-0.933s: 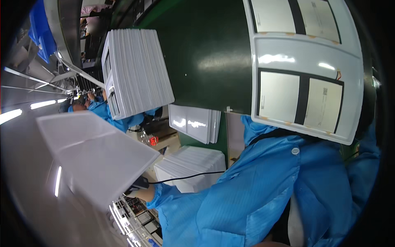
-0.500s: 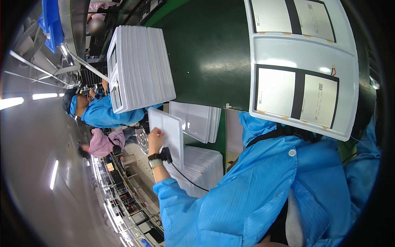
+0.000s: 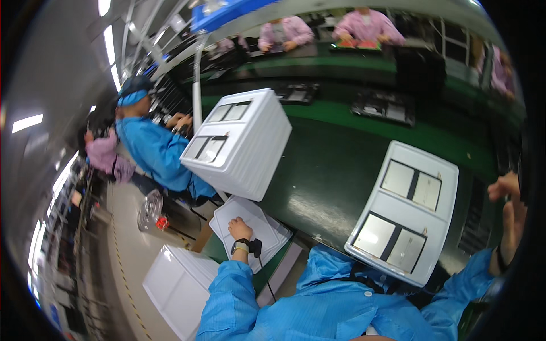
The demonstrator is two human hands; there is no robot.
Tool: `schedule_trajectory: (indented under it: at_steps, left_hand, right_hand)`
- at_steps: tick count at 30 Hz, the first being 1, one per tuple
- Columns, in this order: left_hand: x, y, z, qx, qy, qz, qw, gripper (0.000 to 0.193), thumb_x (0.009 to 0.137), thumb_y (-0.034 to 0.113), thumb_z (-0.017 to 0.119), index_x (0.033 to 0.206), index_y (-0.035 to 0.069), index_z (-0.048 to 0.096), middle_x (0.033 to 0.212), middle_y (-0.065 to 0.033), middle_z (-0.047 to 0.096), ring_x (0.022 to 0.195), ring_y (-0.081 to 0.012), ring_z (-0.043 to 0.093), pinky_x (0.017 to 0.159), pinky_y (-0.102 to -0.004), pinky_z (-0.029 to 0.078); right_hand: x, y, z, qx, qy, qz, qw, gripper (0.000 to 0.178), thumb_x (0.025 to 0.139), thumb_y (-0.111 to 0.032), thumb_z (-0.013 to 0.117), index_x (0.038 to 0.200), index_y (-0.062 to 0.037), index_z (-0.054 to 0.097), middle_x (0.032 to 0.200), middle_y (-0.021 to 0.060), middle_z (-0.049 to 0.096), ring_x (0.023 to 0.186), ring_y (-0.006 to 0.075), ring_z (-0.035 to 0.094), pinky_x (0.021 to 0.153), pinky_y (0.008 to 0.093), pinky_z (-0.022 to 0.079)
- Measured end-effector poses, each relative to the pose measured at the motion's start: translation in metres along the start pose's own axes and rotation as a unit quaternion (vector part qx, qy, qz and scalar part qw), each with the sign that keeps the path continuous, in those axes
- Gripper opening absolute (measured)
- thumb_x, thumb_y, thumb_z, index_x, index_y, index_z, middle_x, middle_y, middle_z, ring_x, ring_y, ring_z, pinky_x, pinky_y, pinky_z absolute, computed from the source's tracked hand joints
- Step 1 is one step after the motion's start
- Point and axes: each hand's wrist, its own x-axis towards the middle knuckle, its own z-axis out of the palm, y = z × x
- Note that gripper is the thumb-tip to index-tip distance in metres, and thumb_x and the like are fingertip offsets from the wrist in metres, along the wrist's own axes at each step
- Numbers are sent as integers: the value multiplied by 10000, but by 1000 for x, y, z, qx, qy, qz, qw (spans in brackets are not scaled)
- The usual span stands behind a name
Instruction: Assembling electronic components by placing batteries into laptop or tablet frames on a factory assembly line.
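Observation:
My left hand [image 3: 240, 229], fingers spread, lies on an upturned-looking white plastic tray [image 3: 263, 221] that rests on other trays at the left, low beside the bench. A watch and a small black device with a cable sit on that wrist. At the far right edge my right hand [image 3: 508, 207] is raised with its fingers apart and nothing visible in it. Between the hands, on the bench's near edge, a white tray [image 3: 372, 196] holds flat battery packs [image 3: 392, 241], pale with black strips.
A tall stack of white trays [image 3: 256, 148] with battery packs on top stands on the dark green bench [image 3: 324, 165]. Another tray stack [image 3: 179, 290] is at lower left. Black device housings [image 3: 384, 108] lie farther back. A co-worker in blue [image 3: 151, 145] sits left; others in pink face the bench.
The view has turned and tilted up. The tray under my left hand was held tilted and now lies flatter on the stack. My right hand has come into view.

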Motion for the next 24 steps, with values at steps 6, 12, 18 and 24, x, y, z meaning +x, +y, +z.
schedule_trajectory:
  at_steps: [6,12,18,24]
  left_hand:
    - [-75,21,3,-95,257,-128,953,524,818,209,672,1265,-31,542,1374,-252,502,1346,-421,402,1152,-543,281]
    - [-137,-24,14,-133,243,-321,906,641,846,278,667,1362,-51,477,1391,-255,502,1333,-402,423,1136,-514,301]
    - [-144,-17,0,-201,163,-362,895,624,828,323,708,1329,7,512,1228,-220,604,1145,-404,573,972,-505,458]
    - [-138,-18,-10,-279,90,-387,874,582,867,285,676,1335,-14,501,1265,-249,594,1173,-436,583,973,-543,481]
  right_hand:
    - [20,-16,64,42,-87,-70,993,396,988,-313,579,1172,37,607,892,117,666,823,209,633,981,372,422]
    - [17,-79,146,246,-369,-24,896,433,1008,-316,577,701,-17,632,691,131,680,746,244,706,765,327,526]
    - [-37,-130,270,539,-507,78,668,304,1006,-130,616,1259,20,543,1334,221,581,1265,316,580,1063,416,462]
    - [-95,-117,424,385,-486,-99,778,638,979,-441,581,1390,35,477,1374,290,529,1313,413,495,1120,465,363]
